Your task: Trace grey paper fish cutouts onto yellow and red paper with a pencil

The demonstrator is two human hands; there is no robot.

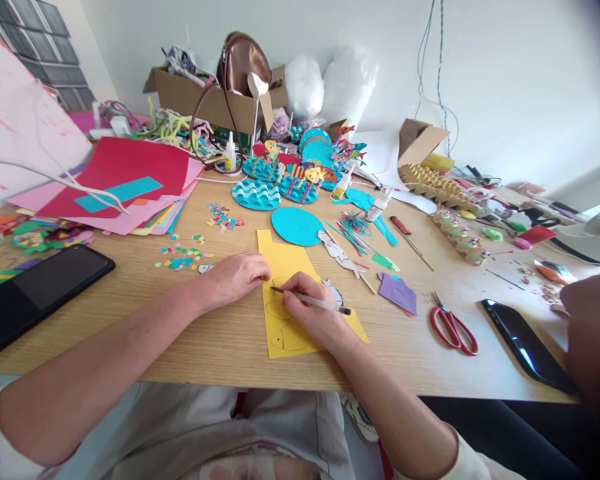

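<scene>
While the right hand (314,308) closes around a pen (330,306), its tip on the yellow paper (287,257), the left hand (235,279) lies half-curled at the sheet's left edge; whether it pinches that edge cannot be told. The paper lies flat on the wooden surface (220,353) near the front, a fish outline (286,341) at its lower end. It looks light, thin and easily creased, best held flat by an unmarked margin; the slim, stiff pen suits a grip near its tip.

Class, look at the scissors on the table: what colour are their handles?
The scissor handles are red, seen best in the head view.
</scene>
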